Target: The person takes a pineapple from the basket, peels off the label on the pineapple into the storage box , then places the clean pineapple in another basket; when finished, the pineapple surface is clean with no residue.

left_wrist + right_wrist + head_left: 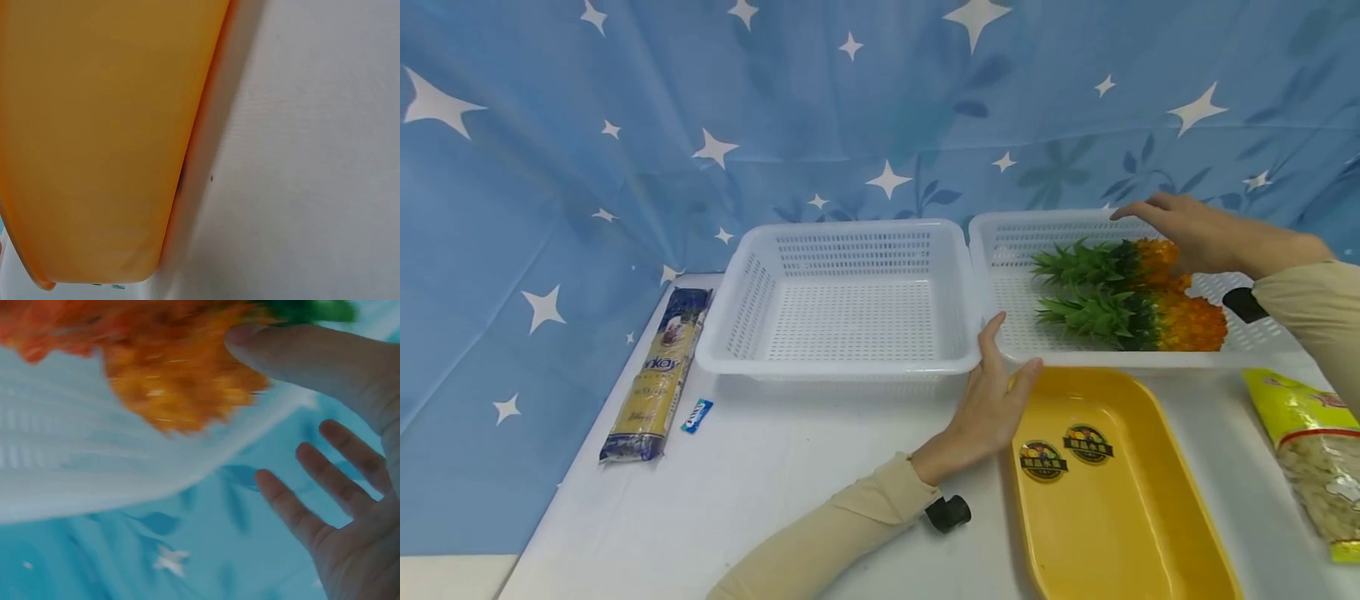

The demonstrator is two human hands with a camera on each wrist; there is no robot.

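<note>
Two toy pineapples with orange bodies and green leaves lie side by side in the right white basket [1075, 359]: a back pineapple [1156, 265] and a front pineapple [1191, 323]. Over the back one and the basket's far rim hovers my right hand [1217, 233], fingers spread. In the right wrist view its thumb [300, 356] overlaps an orange body [187, 381], while the other fingers stand apart from it. My left hand [981, 408] reaches between the left white basket [850, 365] and the right one, thumb and forefinger spread at the near rims, beside the yellow tray [1105, 500].
A long pasta packet [658, 375] and a small blue-green packet [697, 416] lie left of the baskets. At the right edge is a yellow-green bag [1315, 458] of pale pieces. A blue starry curtain [820, 108] hangs close behind the baskets.
</note>
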